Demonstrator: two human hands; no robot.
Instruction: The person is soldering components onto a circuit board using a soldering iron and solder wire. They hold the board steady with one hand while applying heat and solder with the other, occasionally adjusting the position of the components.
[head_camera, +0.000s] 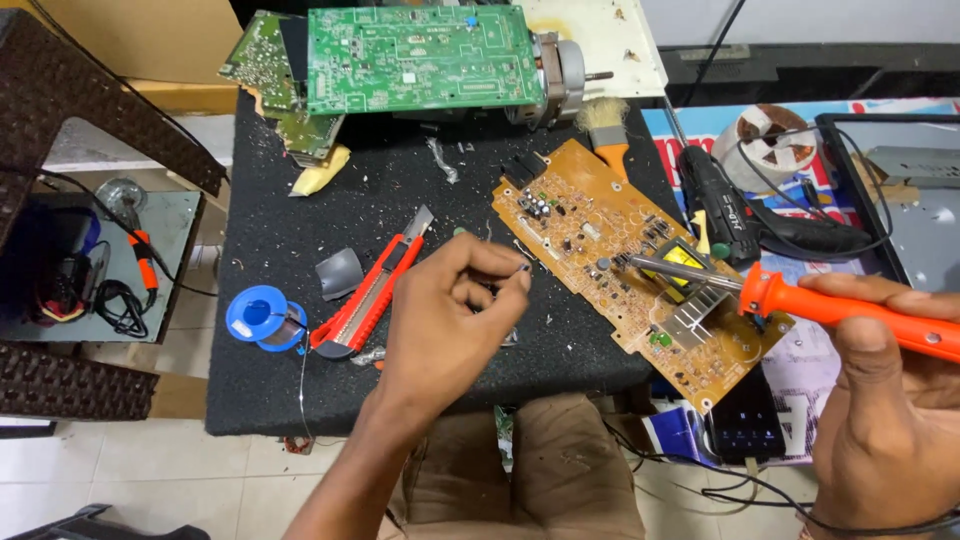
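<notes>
Brown board (630, 275) lies slantwise on the black counter (280, 380), long axis running from upper left down to lower right, between both hands. Right hand (880, 400) is wrapped round the orange iron (850, 310), tip resting over the board's middle. Left hand (450, 310) pinches something tiny, too small to tell, just beside the board's left edge.

Occlusions and cropped items, head view

Right hand (880, 420) and soldering iron (850, 310) handle run off the right edge; whatever the left hand (450, 310) fingertips pinch is too small to identify; green circuit board (420, 55) cut by top edge.
</notes>
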